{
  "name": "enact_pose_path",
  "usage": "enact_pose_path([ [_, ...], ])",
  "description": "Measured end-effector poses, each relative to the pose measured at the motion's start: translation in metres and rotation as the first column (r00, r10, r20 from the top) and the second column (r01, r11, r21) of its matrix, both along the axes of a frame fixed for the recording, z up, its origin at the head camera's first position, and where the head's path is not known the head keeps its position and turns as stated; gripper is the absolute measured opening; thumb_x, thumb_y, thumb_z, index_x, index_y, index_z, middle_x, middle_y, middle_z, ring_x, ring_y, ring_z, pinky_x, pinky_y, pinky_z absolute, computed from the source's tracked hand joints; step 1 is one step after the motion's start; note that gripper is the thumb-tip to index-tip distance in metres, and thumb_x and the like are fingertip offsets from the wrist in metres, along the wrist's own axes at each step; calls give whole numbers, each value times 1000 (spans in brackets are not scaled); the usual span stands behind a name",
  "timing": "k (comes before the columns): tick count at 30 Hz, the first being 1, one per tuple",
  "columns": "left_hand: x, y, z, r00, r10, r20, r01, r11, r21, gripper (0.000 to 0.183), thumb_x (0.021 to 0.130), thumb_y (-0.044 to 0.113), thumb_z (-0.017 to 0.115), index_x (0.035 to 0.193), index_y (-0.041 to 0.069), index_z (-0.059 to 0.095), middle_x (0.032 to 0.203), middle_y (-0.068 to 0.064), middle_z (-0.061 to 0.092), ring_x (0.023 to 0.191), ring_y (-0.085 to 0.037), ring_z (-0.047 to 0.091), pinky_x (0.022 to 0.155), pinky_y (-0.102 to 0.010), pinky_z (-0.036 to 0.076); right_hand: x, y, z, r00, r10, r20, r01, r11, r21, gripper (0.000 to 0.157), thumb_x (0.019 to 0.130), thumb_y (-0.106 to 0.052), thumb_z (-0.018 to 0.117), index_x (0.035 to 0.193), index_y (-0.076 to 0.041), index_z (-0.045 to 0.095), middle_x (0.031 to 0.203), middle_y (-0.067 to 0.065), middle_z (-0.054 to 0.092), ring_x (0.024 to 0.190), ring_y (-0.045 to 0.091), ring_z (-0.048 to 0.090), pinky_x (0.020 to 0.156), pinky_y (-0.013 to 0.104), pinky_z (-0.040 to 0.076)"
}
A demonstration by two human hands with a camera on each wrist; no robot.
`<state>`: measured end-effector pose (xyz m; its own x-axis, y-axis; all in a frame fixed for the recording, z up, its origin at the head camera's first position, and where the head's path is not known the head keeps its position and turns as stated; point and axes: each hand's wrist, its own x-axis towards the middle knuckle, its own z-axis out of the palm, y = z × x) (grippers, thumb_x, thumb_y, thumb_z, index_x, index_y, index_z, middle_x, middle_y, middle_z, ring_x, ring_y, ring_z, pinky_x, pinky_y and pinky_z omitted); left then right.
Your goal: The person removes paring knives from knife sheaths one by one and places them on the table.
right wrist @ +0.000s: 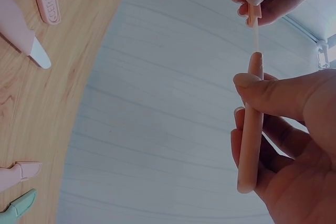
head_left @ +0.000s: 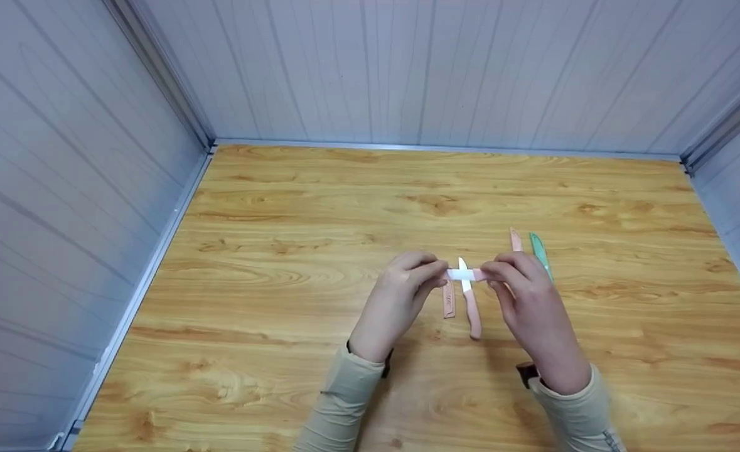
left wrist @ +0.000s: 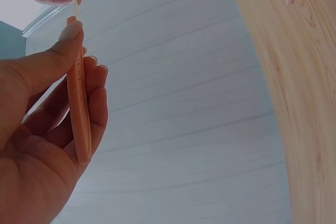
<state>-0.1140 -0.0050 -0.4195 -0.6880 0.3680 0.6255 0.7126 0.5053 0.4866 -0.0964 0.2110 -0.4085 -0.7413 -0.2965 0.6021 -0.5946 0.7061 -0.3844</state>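
pink plastic and white ceramic meet between my two hands: a small knife with a pink handle (right wrist: 249,129) is being held level above the bench (head_left: 294,207), its white blade (head_left: 461,274) bridging the gap to a pink sheath (left wrist: 79,108). my right hand (head_left: 533,301) has thumb and fingers curled round the handle, a firm grasp, while my left hand (head_left: 401,295) pinches the sheath along its length, thumb pressed on top. blade and sheath sit on one line, which i judge is so the blade can slide straight along the sheath's slot. just under the held knife, a second pink-handled knife (head_left: 472,307) lies bare on the bench, with its loose pink sheath (head_left: 449,300) just left of it. beyond the right hand, away from me, a sheathed pink knife (head_left: 516,240) and a green one (head_left: 539,251) lie side by side, close together.
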Motion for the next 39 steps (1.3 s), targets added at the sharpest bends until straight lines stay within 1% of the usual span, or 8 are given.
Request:
enact_pose_path([
  [4, 0, 0, 0, 1000, -3, 5, 3, 1000, 5, 19, 90, 14, 66, 105, 4, 72, 102, -3, 63, 95, -14, 59, 85, -16, 45, 0, -1, 0, 1000, -4, -17, 4, 1000, -4, 27, 75, 12, 74, 98, -3, 70, 101, 6, 60, 94, 20, 53, 75, 30, 47],
  [16, -2, 0, -3, 1000, 10, 8, -10, 1000, 7, 18, 89, 15, 68, 103, 5, 73, 101, -1, 64, 95, -14, 58, 85, -17, 46, 0, 2, -1, 1000, -10, -10, 10, 1000, 1, 27, 75, 12, 74, 97, -2, 70, 100, 7, 60, 93, 21, 53, 75, 30, 46],
  [21, -3, -4, -3, 999, 43, 0, -43, 999, 7, 17, 88, 16, 69, 102, 7, 74, 100, -1, 65, 94, -15, 59, 86, -20, 46, 0, 6, -1, 999, -34, -15, 34, 999, 1, 28, 73, 13, 75, 96, -2, 70, 99, 7, 60, 91, 22, 54, 75, 32, 47],
  [25, -5, -8, -2, 996, 83, -10, -83, 997, -2, 17, 87, 17, 70, 101, 8, 74, 100, 0, 65, 94, -14, 60, 87, -26, 47, -1, 9, 0, 998, -53, -14, 53, 998, -15, 28, 74, 14, 74, 96, -2, 70, 98, 7, 61, 91, 22, 54, 76, 33, 46],
  [29, -7, -12, -3, 992, 122, -28, -123, 992, -19, 17, 86, 18, 71, 100, 8, 75, 100, -1, 66, 94, -15, 61, 87, -30, 48, -1, 13, -1, 997, -68, -23, 67, 997, -36, 29, 73, 15, 74, 96, -2, 71, 98, 8, 61, 90, 24, 54, 76, 34, 46],
  [33, -8, -13, -4, 992, 128, -22, -128, 992, -6, 17, 84, 17, 73, 98, 8, 75, 99, -1, 66, 93, -15, 62, 85, -29, 49, -2, 16, -2, 997, -80, -25, 79, 996, -40, 30, 72, 16, 74, 96, -2, 70, 99, 9, 61, 92, 25, 54, 79, 36, 46],
  [39, -10, -13, -6, 992, 122, 15, -122, 992, 26, 16, 83, 17, 74, 97, 9, 74, 96, 0, 65, 88, -13, 61, 80, -22, 49, -2, 20, -3, 995, -102, -6, 101, 994, -49, 28, 73, 15, 74, 96, -1, 70, 99, 9, 62, 92, 25, 53, 79, 36, 45],
])
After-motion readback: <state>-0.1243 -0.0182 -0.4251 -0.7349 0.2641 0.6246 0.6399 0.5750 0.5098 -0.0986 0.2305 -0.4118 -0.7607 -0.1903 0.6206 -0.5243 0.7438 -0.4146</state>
